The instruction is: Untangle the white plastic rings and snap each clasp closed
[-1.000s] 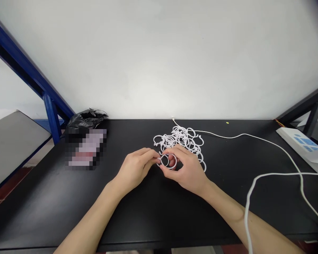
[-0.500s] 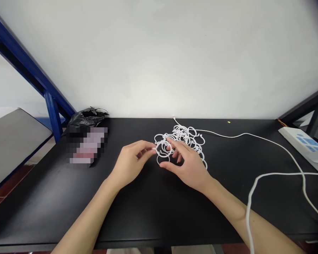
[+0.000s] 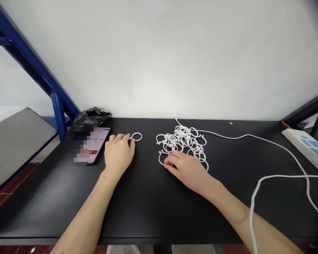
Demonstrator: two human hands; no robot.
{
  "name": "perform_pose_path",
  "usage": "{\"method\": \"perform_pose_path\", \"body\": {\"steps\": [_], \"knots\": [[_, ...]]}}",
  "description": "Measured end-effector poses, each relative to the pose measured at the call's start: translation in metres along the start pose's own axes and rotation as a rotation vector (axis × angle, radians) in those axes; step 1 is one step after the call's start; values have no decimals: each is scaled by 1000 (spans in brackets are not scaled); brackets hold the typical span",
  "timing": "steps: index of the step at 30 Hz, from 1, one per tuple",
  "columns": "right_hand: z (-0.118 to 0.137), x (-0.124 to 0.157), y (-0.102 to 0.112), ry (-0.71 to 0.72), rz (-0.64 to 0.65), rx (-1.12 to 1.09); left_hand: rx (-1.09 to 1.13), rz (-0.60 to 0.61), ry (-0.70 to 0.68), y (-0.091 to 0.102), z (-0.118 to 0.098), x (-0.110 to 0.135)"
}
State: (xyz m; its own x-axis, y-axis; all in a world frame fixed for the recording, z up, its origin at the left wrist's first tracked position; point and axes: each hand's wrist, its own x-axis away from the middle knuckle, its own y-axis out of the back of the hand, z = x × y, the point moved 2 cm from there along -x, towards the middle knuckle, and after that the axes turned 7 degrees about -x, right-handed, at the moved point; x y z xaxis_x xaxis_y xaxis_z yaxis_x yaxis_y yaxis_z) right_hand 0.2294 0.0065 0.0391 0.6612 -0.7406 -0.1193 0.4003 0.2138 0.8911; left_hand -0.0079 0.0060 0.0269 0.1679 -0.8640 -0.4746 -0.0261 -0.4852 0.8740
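Observation:
My left hand [image 3: 119,150] is closed, thumb and fingertips pinching a closed white plastic ring [image 3: 141,134] low over the black table, beside the phone. My right hand [image 3: 188,169] is at the near edge of a loose pile of similar white rings [image 3: 185,139]. Its thumb and fingers close on an open white ring [image 3: 159,160], whose two knobbed ends point away from me. Part of that ring is hidden behind the fingers. Several rings in the pile lie open and overlap one another.
A phone [image 3: 100,139] with a running timer lies left of my left hand, before a crumpled black plastic bag [image 3: 87,118]. A white cable [image 3: 235,137] crosses the black table [image 3: 143,211] to the right. Another cable [image 3: 254,192] hangs over my right forearm. A white box [image 3: 304,144] stands far right.
My left hand has carried its ring from the pile leftward, near the phone. My right hand has left that ring and closed on an open one at the pile's near edge.

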Motion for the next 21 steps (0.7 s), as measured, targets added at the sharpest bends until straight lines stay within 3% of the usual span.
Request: {"method": "perform_pose_path", "body": {"steps": [2, 4, 8, 10, 21], "knots": [[2, 0, 0, 19, -15, -16, 60, 0, 27, 7, -3, 0], [4, 0, 2, 50, -57, -56, 235, 74, 53, 15, -8, -1], [7, 1, 5, 105, -159, -178, 769, 523, 72, 24, -24, 0], [7, 2, 6, 104, -181, -231, 924, 645, 52, 27, -31, 2], [13, 5, 8, -5, -241, -434, 1053, 562, 30, 34, -44, 7]]}}
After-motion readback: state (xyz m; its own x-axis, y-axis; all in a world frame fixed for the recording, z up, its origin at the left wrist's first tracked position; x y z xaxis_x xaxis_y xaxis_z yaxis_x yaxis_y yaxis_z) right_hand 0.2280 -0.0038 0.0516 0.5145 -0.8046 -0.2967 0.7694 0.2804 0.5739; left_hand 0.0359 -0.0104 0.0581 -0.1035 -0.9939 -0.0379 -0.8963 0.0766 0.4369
